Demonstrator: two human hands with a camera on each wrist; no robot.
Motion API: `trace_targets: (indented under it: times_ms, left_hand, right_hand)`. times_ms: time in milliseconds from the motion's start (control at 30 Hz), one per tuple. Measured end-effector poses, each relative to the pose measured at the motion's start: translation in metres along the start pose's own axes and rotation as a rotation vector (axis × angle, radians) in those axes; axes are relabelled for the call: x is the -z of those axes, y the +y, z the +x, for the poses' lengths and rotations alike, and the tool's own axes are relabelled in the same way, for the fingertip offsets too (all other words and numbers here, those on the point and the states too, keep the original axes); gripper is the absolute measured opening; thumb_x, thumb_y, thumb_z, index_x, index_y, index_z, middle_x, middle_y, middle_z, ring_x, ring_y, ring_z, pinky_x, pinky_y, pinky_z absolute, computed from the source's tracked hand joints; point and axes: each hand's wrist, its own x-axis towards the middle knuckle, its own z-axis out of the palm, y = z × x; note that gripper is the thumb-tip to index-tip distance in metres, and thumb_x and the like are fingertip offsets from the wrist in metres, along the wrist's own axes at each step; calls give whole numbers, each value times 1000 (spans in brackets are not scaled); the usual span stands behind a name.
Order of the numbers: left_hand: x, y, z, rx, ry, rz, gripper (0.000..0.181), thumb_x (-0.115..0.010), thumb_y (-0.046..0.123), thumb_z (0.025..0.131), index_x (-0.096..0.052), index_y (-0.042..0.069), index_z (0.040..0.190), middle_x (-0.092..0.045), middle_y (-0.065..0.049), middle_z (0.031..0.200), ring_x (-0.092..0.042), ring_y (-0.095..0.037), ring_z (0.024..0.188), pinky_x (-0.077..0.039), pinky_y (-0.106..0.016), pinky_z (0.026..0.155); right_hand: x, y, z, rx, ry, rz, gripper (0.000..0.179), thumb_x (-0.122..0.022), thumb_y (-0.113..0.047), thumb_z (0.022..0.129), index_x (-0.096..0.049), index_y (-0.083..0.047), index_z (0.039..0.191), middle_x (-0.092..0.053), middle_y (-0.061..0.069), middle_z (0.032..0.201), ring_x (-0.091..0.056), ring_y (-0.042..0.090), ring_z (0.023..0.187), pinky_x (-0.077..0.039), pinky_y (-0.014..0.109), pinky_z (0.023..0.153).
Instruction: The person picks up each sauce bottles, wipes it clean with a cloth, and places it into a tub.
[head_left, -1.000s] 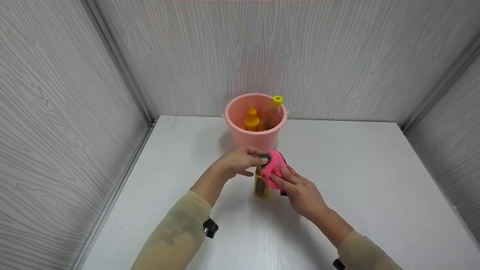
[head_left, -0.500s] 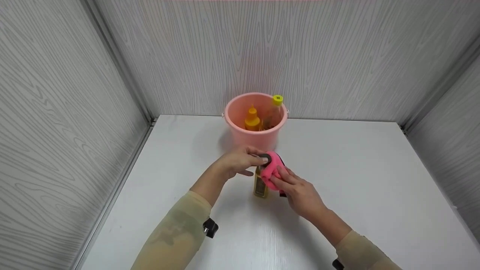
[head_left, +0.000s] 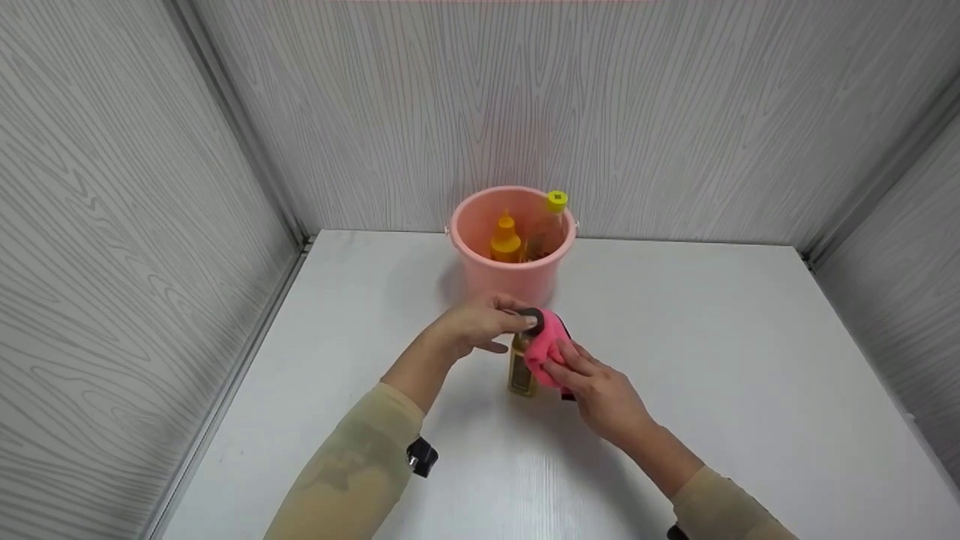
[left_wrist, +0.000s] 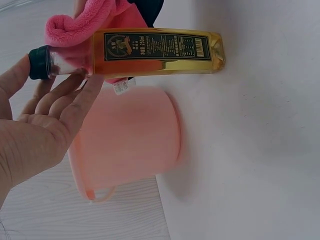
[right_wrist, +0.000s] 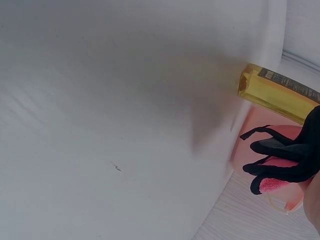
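Observation:
A slim glass bottle [left_wrist: 155,50] of golden oil, dark label on its side, stands upright above the white table; whether its base touches is hard to tell. Thumb and fingers of my left hand [head_left: 480,324] pinch its dark cap [left_wrist: 39,63] at the top. My right hand [head_left: 609,394] holds a pink fluffy cloth [head_left: 546,352] with black edging against the bottle's neck and upper side. Part of the bottle is hidden behind the cloth. Loose black folds of the cloth hang beside the bottle in the right wrist view.
Just behind the hands stands a pink bucket [head_left: 504,282] against the back wall. Inside it are an orange squeeze bottle [head_left: 506,241] and a clear bottle with a yellow cap [head_left: 556,199]. Wood-grain panels [head_left: 390,112] enclose the white table [head_left: 712,322] at the back and sides.
My right hand and the pink cloth have shifted slightly downward along the bottle, showing more of its neck below the cap. The left hand keeps its pinch on the cap, almost still.

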Motion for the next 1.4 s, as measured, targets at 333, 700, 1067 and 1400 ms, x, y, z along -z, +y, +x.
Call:
trace_targets:
  times_ms: [333,700,1067,1400]
  left_hand:
    - [0,3,1,29,14,-3,32,-76,25,100,-75,12,129,-74,-6,119,-65,-32,120,-54,-56,105]
    - [-1,1,-1,4,6,4,30,-75,24,101,-75,11,128,-75,-6,119,-64,-32,121,-57,-54,102]
    - [0,0,1,-1,-1,-8,29,-75,23,101,-75,11,128,-75,-6,118,-64,-32,123,-54,-57,105]
    - [0,2,0,8,7,-16,29,-75,23,101,-75,11,127,-74,-6,120,-65,-32,122,-56,-55,103]
  right_hand:
    - [-4,3,-5,-1,-8,2,69,-82,5,87,-63,-21,148,-51,14,155,-56,41,138,-53,49,100]
    - [-12,7,-12,11,-16,-3,70,-85,7,83,-66,-20,145,-56,15,152,-59,45,133,-57,50,97]
    - [-17,8,-16,13,-58,-7,67,-84,6,86,-66,-20,146,-56,14,152,-61,46,131,-56,51,99]
    - [-19,7,-15,-14,-85,-6,66,-82,5,88,-65,-20,146,-57,14,151,-59,45,134,-57,50,97]
